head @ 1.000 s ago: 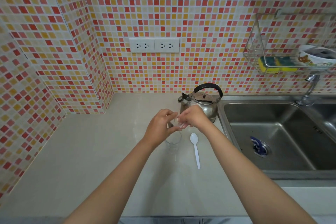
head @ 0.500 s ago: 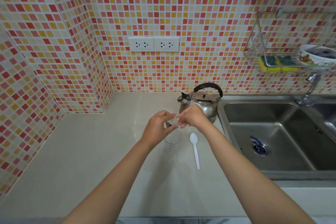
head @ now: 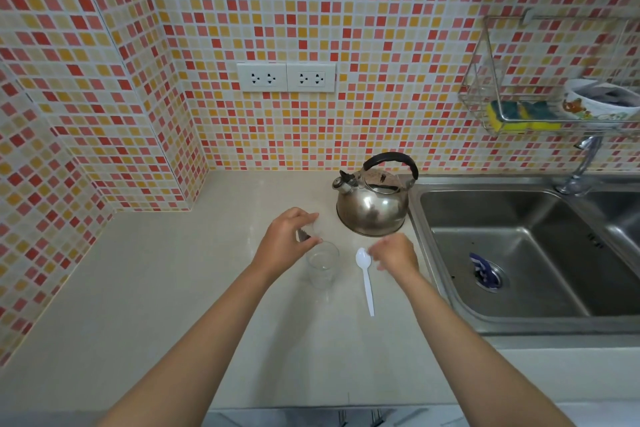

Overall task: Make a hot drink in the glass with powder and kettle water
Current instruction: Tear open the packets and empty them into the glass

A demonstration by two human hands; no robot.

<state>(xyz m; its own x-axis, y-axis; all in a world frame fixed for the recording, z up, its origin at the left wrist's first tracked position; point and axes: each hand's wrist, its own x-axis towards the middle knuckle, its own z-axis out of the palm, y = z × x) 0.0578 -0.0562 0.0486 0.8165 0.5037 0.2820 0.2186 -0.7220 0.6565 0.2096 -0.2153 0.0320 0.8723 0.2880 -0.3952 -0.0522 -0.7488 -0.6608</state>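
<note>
Single head cam – wide-angle, looking fwd & down at countertop (head: 145, 288), near.

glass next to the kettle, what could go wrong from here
1. The left hand holds a small packet beside the glass, not over it, so powder may spill on the counter.
2. The right hand is blurred near the spoon and could knock it.

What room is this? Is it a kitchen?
Yes, it looks like a home kitchen. There is a steel sink with a tap, a kettle on the counter, and sponges in a rack on the tiled wall.
</note>
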